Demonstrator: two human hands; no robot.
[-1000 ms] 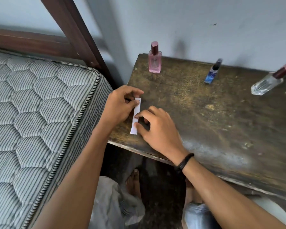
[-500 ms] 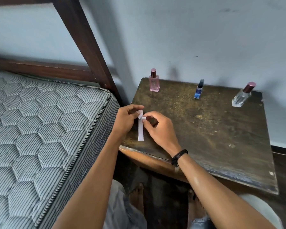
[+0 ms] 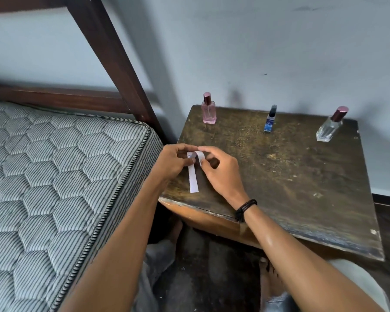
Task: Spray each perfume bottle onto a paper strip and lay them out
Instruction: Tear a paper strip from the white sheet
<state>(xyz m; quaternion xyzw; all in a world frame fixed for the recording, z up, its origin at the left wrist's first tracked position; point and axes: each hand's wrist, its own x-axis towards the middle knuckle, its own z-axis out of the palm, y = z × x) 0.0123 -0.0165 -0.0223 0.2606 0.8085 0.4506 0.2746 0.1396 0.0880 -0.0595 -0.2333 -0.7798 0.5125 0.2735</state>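
Observation:
Both hands hold white paper strips (image 3: 193, 177) above the near left corner of the dark wooden table (image 3: 279, 176). My left hand (image 3: 172, 162) pinches the top of the hanging strip. With thumb and forefinger my right hand (image 3: 218, 172) pinches a second strip's end, which curls away from the first. Three bottles stand along the back edge: a pink perfume bottle (image 3: 208, 110) with a dark red cap, a small blue bottle (image 3: 270, 119) with a black cap, and a clear bottle (image 3: 330, 126) with a dark red cap.
A quilted grey mattress (image 3: 54, 176) lies on the left, right beside the table. A dark wooden bed frame post (image 3: 113, 57) slants behind it. The grey wall runs behind the table. My bare feet and the dark floor (image 3: 200, 266) are below the table's front edge.
The strips have risen off the table top and now hang from my fingers. My right hand has peeled one strip's top end away from the other. The view has pulled back.

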